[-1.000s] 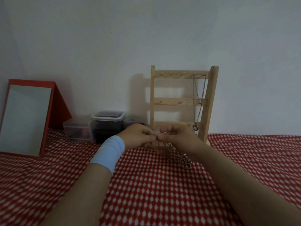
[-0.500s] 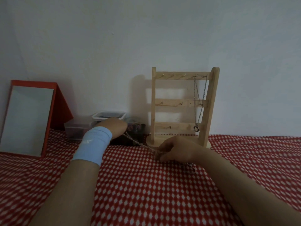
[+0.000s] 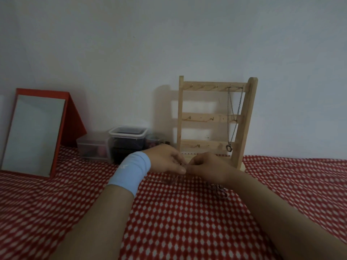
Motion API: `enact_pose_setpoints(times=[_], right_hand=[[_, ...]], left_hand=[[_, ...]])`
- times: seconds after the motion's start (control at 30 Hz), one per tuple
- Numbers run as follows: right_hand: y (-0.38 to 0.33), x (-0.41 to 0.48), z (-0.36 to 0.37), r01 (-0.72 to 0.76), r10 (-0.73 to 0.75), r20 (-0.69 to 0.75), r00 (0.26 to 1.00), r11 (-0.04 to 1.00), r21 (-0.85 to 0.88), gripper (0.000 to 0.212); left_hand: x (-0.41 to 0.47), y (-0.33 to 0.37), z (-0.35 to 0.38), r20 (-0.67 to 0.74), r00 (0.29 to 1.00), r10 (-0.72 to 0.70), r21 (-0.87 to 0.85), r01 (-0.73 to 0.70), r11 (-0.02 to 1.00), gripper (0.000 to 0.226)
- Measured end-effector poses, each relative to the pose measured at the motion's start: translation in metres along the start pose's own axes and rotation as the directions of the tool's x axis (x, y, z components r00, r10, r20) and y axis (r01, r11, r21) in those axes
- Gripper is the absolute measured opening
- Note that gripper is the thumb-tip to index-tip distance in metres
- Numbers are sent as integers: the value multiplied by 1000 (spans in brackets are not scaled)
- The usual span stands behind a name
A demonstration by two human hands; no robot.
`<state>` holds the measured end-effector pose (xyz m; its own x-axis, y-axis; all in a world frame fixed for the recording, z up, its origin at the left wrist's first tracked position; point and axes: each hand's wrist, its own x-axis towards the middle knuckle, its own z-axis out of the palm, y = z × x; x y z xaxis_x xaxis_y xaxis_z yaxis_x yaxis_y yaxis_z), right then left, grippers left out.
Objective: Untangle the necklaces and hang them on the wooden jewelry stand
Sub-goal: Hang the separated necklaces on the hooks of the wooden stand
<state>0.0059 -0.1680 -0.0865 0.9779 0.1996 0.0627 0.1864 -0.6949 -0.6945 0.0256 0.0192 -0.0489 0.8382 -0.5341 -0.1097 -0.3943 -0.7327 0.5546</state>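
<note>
Tangled necklaces (image 3: 169, 180) lie low over a red and white checked cloth (image 3: 187, 222), just in front of the wooden jewelry stand (image 3: 248, 109). A slack run of fine chain trails on the cloth below the left hand (image 3: 165, 160), and a small bunch of links (image 3: 220, 191) rests on the cloth under the right wrist. The two hands meet fingertip to fingertip over the middle of the chain. The left hand, with a light blue wristband (image 3: 131, 171), pinches it between thumb and fingers. The right hand (image 3: 208, 169) has its fingers curled in and pinches the same spot from the other side

Half a second ago the left hand was drawn well out to the left, with one strand pulled taut between the hands. Now it has come back to the right hand and the strand has gone slack on the cloth. That suggests one length has been worked loose and both hands are taking a fresh hold on the next snag, so the untangling is probably still under way

On the stand, one silver necklace (image 3: 232, 117) with a ring pendant already hangs from a hook on the top rail, on the right side; the other hooks are bare. To the left stand clear plastic boxes (image 3: 127, 136) and a red-framed mirror (image 3: 33, 132), against a pale wall
</note>
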Motion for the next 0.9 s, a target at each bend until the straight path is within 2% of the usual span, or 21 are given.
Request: enact_pose_setpoints(times=[0.07, 0.13, 0.2, 0.33, 0.47, 0.53, 0.6, 0.73, 0.9], right_hand=[[3, 0, 2, -8, 8, -16, 1000, 1000, 25, 16], [5, 1, 3, 14, -9, -46, 999, 994, 108, 16], [3, 0, 1, 40, -32, -48, 998, 983, 178, 8], [4, -1, 0, 39, -28, -51, 998, 967, 252, 3], [-1, -5, -2, 36, -31, -18, 999, 935, 353, 5], [-4, -7, -2, 22, -3, -48, 999, 917, 398, 6], [-2, -7, -2, 0, 31, -69, 997, 912, 409, 10], [4, -3, -3, -50, 87, -70, 994, 907, 417, 15], [5, -1, 0, 12, 41, -134, 990, 928, 372, 17]], left_hand=[[3, -10, 4, -13, 1000, 14, -49, -14, 999, 23], [5, -17, 7, -3, 1000, -7, -156, 6, 988, 26], [7, -19, 9, -17, 999, -28, -230, 24, 973, 30], [11, -21, 15, -149, 989, -14, -192, -15, 981, 33], [16, -24, 19, -208, 978, -15, -256, -39, 966, 42], [19, -24, 20, -255, 967, -10, -271, -62, 961, 36], [21, -24, 20, -305, 952, -1, -332, -105, 937, 28], [15, -21, 20, -293, 956, 20, -399, -141, 906, 27], [15, -21, 17, -305, 952, 19, -398, -145, 906, 24]])
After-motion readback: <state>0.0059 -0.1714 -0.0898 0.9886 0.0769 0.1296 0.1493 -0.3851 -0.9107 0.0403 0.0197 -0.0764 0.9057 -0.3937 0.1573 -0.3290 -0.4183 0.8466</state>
